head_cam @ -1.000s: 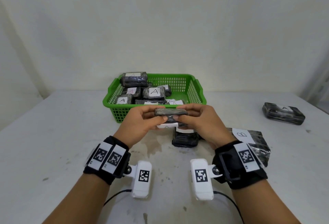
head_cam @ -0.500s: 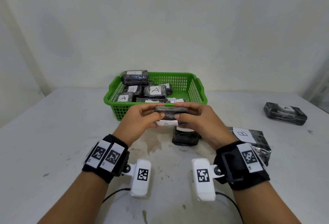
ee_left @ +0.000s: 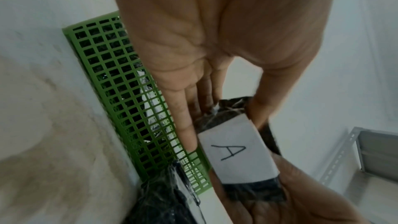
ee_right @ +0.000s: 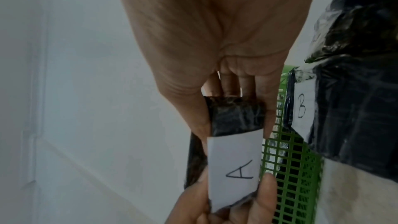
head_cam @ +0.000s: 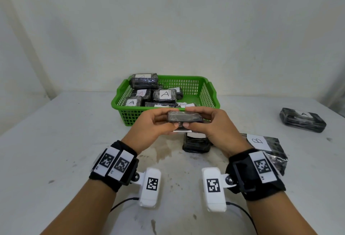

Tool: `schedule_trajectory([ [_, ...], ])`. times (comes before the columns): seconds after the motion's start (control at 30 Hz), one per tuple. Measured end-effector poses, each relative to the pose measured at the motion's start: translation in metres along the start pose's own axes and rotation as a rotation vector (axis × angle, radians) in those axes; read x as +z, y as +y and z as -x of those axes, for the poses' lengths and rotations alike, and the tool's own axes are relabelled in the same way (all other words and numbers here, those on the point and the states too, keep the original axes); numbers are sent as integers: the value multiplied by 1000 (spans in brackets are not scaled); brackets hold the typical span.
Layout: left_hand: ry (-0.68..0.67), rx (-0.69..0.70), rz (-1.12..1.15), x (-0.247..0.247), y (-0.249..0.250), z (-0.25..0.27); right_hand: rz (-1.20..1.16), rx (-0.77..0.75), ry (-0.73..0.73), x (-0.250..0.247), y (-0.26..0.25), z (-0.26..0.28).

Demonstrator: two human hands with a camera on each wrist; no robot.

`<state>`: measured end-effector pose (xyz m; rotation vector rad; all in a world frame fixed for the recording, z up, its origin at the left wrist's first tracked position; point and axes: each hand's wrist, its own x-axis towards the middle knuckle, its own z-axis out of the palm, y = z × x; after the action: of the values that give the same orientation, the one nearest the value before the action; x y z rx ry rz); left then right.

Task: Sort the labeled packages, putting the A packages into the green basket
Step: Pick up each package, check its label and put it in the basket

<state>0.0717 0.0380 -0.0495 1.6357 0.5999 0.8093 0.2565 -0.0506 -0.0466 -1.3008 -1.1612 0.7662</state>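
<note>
Both hands hold one black wrapped package (head_cam: 184, 118) in the air just in front of the green basket (head_cam: 212, 94). My left hand (head_cam: 158, 124) pinches its left end, my right hand (head_cam: 209, 124) its right end. Its white label reads A (ee_left: 237, 152) and faces down toward the wrists, as the label (ee_right: 234, 169) shows in the right wrist view too. The basket holds several black A packages (head_cam: 165, 94). Another A package (head_cam: 302, 122) lies far right on the table.
A black package (head_cam: 196, 143) lies on the white table (head_cam: 56, 141) under my hands. A large B package (head_cam: 268, 147) lies by my right wrist. A white wall stands behind the basket. A grey metal rack (ee_left: 366, 152) shows in the left wrist view.
The hands have tipped the held package so its white label faces further down; they stay in front of the basket.
</note>
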Motion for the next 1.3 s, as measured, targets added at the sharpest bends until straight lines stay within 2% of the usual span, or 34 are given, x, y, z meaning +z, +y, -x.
schedule_trajectory([
  [0.13, 45, 79, -15, -2, -2, -1, -25, 46, -50, -3, 0, 0],
  [0.27, 27, 160, -45, -7, -1, -2, -195, 166, -74, -4, -1, 0],
  [0.4, -94, 69, 6, -4, 0, 0, -178, 88, -21, -8, 4, -1],
  [0.47, -52, 24, 69, -1, 0, -1, -126, 47, 11, -11, 4, -2],
  [0.57, 35, 44, 59, 0, 0, -2, -137, 41, 1, -9, 5, -3],
  [0.77, -4, 63, 59, 1, 1, 1, -107, -6, 100, -2, 7, -4],
  [0.87, 36, 93, 27, 0, 0, 0, -107, 11, 63, -4, 9, -5],
  [0.97, 26, 72, 92, -3, 1, 0, -112, 2, -4, -6, 7, -4],
  [1.03, 6, 58, 122, -3, 3, 1, -102, -17, 4, -7, 6, -3],
  [1.17, 48, 111, 69, -3, 5, 2, -80, -44, -6, -7, 3, -1],
  [1.3, -6, 117, 64, -4, 6, 3, -101, -71, -5, -8, -1, 1],
])
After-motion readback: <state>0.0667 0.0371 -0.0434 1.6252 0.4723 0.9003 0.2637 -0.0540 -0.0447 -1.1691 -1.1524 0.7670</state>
